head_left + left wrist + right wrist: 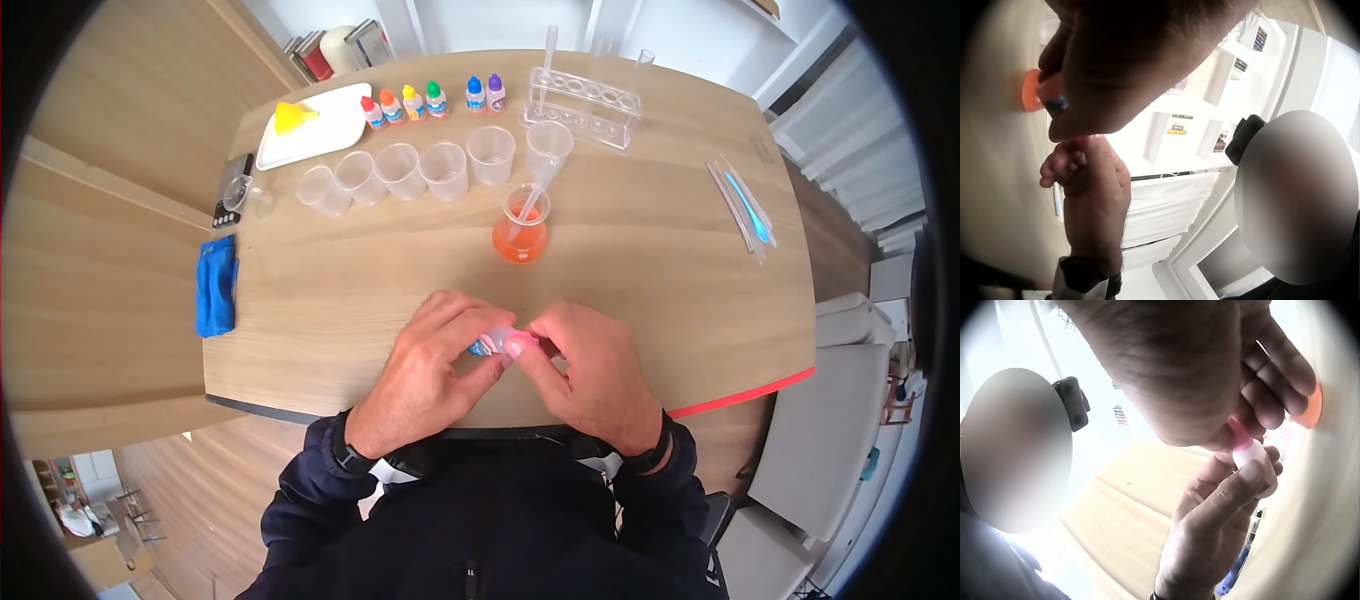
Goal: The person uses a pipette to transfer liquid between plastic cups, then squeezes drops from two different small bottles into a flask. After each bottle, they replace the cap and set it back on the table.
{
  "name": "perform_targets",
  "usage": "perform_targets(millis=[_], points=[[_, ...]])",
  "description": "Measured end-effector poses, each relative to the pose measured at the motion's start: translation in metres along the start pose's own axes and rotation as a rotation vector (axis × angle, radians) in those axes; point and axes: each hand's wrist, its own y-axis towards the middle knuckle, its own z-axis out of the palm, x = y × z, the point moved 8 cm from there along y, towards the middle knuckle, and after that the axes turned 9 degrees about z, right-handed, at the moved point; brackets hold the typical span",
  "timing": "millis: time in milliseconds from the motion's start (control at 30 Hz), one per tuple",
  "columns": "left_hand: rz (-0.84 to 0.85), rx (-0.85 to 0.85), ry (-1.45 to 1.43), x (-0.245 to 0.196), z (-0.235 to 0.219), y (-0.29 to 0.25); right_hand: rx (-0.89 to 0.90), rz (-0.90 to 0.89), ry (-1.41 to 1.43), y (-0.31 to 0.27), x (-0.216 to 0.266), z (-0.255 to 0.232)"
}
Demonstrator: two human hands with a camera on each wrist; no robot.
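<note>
A small dropper bottle with a pink cap lies tilted between both hands, above the table's near edge. My left hand grips its body, thumb along the side, as the right wrist view also shows on the bottle. With thumb and fingers my right hand pinches the pink cap. Part of the cap is hidden by the fingers in the head view. Beyond the hands stands a flask of orange liquid with a pipette leaning in it.
Several clear cups form a row behind the flask. Farther back are several capped color bottles, a white tray with a yellow funnel, and a test tube rack. A blue cloth lies left; stirrers and a blue spoon lie right.
</note>
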Motion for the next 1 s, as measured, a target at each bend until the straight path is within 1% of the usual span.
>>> perform_targets(millis=[100,200,300,400,600,700,800,900,1000], points=[[0.018,-0.021,0.013,-0.008,-0.003,0.004,-0.075,-0.091,-0.093,0.000,0.006,0.000],[0.052,-0.031,0.039,-0.011,-0.003,0.007,-0.108,-0.134,-0.134,0.001,0.009,0.000],[0.072,-0.018,0.070,-0.010,-0.001,0.007,-0.134,-0.158,-0.116,0.002,0.010,0.000],[0.042,0.020,0.048,0.001,0.003,0.003,-0.115,-0.123,-0.086,0.001,0.006,-0.001],[0.011,0.004,-0.002,0.001,0.003,0.005,-0.095,-0.066,-0.020,0.002,0.000,-0.003],[-0.117,-0.046,-0.076,0.007,0.003,0.000,-0.091,-0.026,0.020,0.002,-0.002,-0.004],[-0.101,-0.072,-0.113,0.010,0.003,-0.003,-0.027,-0.002,0.032,0.002,-0.002,-0.006],[-0.013,-0.115,-0.130,0.007,0.001,-0.001,-0.068,-0.001,0.065,0.003,-0.002,-0.006],[0.073,-0.064,-0.080,0.006,0.001,-0.001,-0.063,-0.014,0.049,0.003,-0.001,-0.006]])
